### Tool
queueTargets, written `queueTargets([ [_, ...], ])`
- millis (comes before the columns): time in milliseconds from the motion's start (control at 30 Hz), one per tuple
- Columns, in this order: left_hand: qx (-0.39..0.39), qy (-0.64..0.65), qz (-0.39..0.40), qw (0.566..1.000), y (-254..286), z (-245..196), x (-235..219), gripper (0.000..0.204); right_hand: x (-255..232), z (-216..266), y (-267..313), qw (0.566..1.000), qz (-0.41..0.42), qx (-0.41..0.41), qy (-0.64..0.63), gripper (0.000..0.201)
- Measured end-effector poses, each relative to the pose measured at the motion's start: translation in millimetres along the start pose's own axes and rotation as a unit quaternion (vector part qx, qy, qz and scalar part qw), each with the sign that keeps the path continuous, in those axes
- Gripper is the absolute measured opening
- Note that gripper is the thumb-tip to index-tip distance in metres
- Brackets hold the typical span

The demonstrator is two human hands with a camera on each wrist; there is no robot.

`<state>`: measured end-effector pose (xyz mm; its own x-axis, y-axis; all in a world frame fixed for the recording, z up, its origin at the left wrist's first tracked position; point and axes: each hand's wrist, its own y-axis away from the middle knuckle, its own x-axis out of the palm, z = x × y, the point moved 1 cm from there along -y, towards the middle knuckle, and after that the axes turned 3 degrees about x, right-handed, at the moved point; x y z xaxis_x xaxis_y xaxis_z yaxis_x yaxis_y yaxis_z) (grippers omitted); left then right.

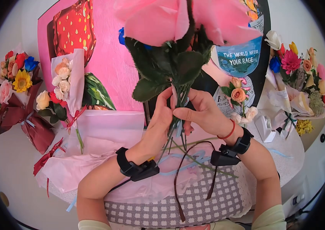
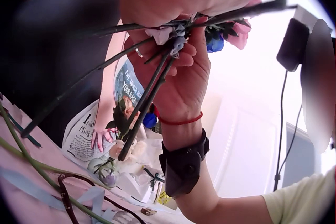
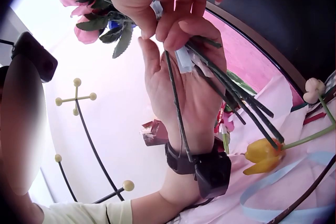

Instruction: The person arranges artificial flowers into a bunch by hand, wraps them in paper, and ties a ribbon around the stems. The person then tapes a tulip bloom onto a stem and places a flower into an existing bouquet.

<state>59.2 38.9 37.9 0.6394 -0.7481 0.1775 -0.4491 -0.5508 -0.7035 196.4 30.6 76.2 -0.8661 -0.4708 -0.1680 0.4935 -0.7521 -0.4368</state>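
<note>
Held up in front of me is a bunch of artificial roses (image 1: pixel 155 23), pink blooms above dark green leaves, with blue flowers partly hidden behind. My left hand (image 1: pixel 159 117) grips the stems just below the leaves. From the other side, my right hand (image 1: pixel 204 113) pinches at the same spot, thumb toward the left fingers. A light blue ribbon (image 3: pixel 184 58) lies against the stems between the two hands. Bare dark stems (image 2: pixel 152 92) fan out below the grip. In the right wrist view, a yellow tulip (image 3: pixel 262 155) lies beneath the stem ends.
Wrapped bouquets stand left (image 1: pixel 21 92) and right (image 1: pixel 296 76). Pink wrapping paper (image 1: pixel 89 157), blue ribbon (image 1: pixel 170 168) and a brown cord (image 1: pixel 178 184) lie on the table. A white tape dispenser (image 1: pixel 265 128) sits at the right, near small peach roses (image 1: pixel 238 95).
</note>
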Motion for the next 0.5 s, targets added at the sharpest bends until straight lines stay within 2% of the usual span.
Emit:
queueTargets([
  [33,0.0,0.0,0.0,1.0,0,1,1,0.06,-3,-1,0,1.0,-0.003,-0.008,0.028,0.021],
  [100,-0.02,-0.097,0.009,0.995,0,1,3,0.06,-6,1,1,0.998,-0.005,-0.015,0.056,0.021],
  [233,-0.038,-0.095,0.004,0.995,2,-7,12,0.057,-11,3,2,0.999,-0.037,0.007,0.008,0.021],
  [333,-0.074,-0.109,-0.004,0.991,4,-4,9,0.05,-12,2,1,0.999,-0.033,-0.034,0.015,0.023],
  [400,-0.101,-0.094,0.006,0.99,5,1,8,0.041,-12,5,-1,0.988,-0.038,-0.101,0.108,0.019],
  [433,-0.1,-0.095,0.007,0.99,5,3,8,0.041,-10,8,1,0.988,-0.038,-0.101,0.108,0.019],
  [500,-0.058,-0.156,0.012,0.986,5,6,10,0.041,-5,14,4,1.0,-0.015,-0.005,0.013,0.029],
])
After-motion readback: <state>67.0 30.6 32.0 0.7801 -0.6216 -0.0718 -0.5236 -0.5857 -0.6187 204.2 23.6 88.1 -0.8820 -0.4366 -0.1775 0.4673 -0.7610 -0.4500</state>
